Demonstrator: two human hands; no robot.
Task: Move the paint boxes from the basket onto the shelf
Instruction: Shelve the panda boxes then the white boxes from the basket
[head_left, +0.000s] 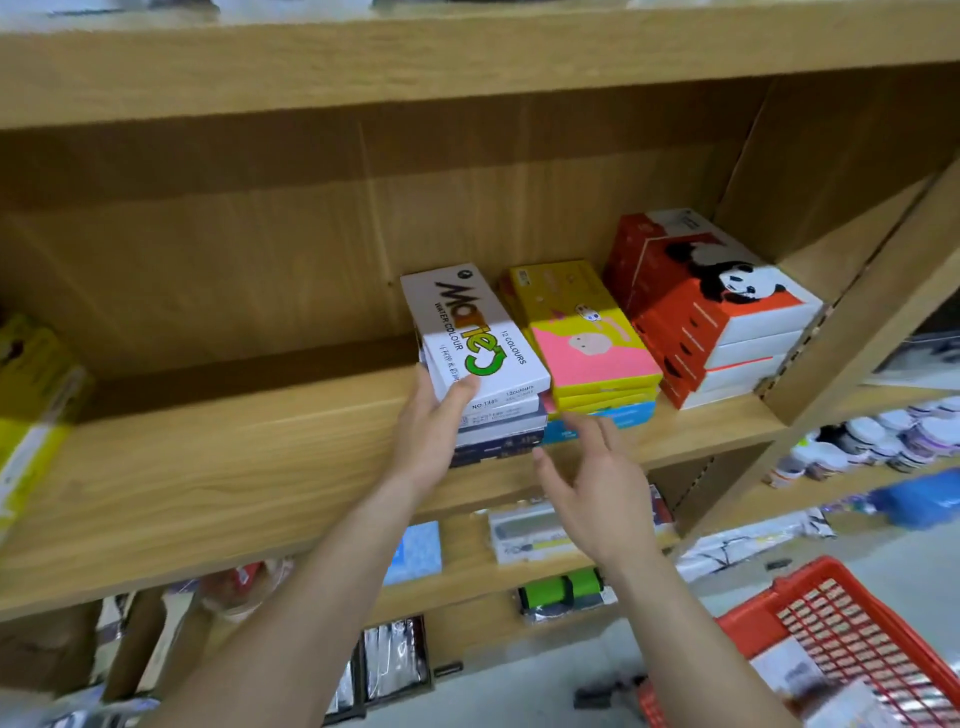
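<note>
A white water colour paint box (470, 325) lies on top of a stack of white and dark boxes on the wooden shelf (218, 467). My left hand (434, 426) holds its near left corner, thumb on the lid. Just right of it stands a stack of yellow and pink boxes (589, 338) over a blue one, then a stack of red panda boxes (727, 306). My right hand (597, 488) hovers with fingers apart in front of the yellow stack, touching nothing. The red basket (852, 639) sits at the lower right with a white box inside.
Yellow packages (31, 395) stand at the shelf's left end. Lower shelves hold a light blue box (415, 553), a white packaged item (524, 532) and green rolls (561, 592). Small jars (883, 436) fill the neighbouring unit to the right. A slanted wooden upright (852, 312) borders the shelf.
</note>
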